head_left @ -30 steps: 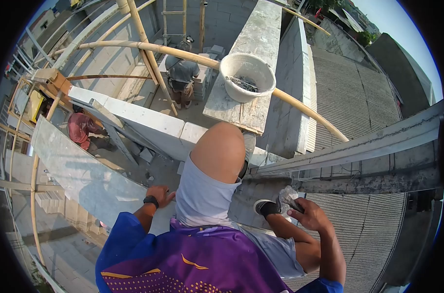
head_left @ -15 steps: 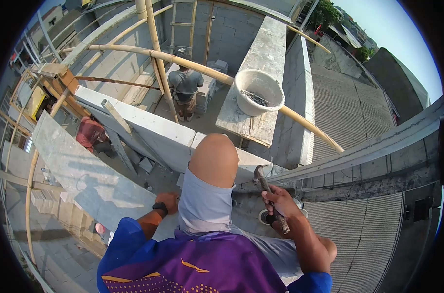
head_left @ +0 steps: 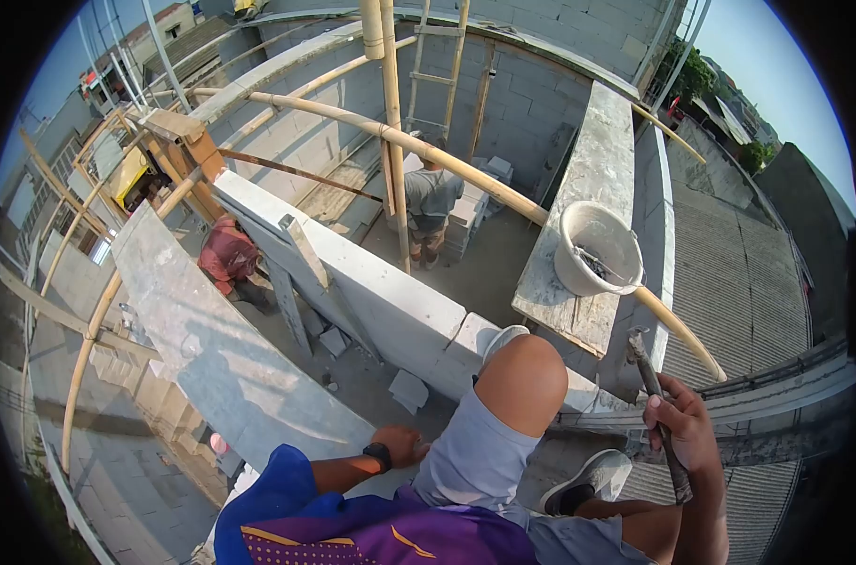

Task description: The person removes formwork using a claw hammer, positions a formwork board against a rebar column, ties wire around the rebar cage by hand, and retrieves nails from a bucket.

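Observation:
My right hand [head_left: 687, 426] grips a hammer [head_left: 650, 377] around its handle, with the head pointing up and away from me. Close behind the hammer run a long pale beam [head_left: 757, 394] and the corrugated roof. My left hand [head_left: 401, 445] rests low beside my thigh, at the near end of a grey plank [head_left: 249, 381]. Its fingers look curled, and what lies under them is hidden. My raised knee is over a pale block wall [head_left: 371, 278], with one shoe partly seen behind it.
A white bucket [head_left: 597, 250] holding metal pieces stands on a mortar-stained plank [head_left: 592, 160]. A bamboo pole [head_left: 475, 177] crosses in front. Below, one person [head_left: 431, 202] stands beside stacked blocks, and another in red [head_left: 226, 252] bends down. Corrugated roofing [head_left: 729, 235] slopes at right.
The view has swung left, so the scene sits further right and lower. My right hand still holds the hammer, now more upright. My left hand remains beside my leg.

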Demonstrator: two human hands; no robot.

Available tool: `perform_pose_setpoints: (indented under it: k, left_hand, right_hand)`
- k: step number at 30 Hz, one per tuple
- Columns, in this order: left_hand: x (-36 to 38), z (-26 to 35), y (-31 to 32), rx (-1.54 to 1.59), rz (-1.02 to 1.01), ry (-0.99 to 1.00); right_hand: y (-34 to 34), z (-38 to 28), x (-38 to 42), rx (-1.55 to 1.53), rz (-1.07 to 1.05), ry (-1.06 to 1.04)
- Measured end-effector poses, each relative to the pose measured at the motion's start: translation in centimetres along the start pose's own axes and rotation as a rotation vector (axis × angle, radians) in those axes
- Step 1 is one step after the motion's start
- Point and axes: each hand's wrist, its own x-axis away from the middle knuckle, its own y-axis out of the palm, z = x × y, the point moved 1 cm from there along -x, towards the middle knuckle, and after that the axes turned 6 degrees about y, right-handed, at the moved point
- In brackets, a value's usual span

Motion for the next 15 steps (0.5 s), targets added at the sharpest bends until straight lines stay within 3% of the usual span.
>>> perform_pose_setpoints:
  k: [9,15]
  left_hand:
    - [0.2,-1.1,1.9,0.023,0.129,0.071]
    - [-0.5,-1.5,2.7,-0.028,0.090,0.091]
  right_hand:
    - [-0.2,0.0,-4.2,0.105,0.009,-0.048]
    - [-0.1,-0.5,-6.5,0.306,0.019,0.009]
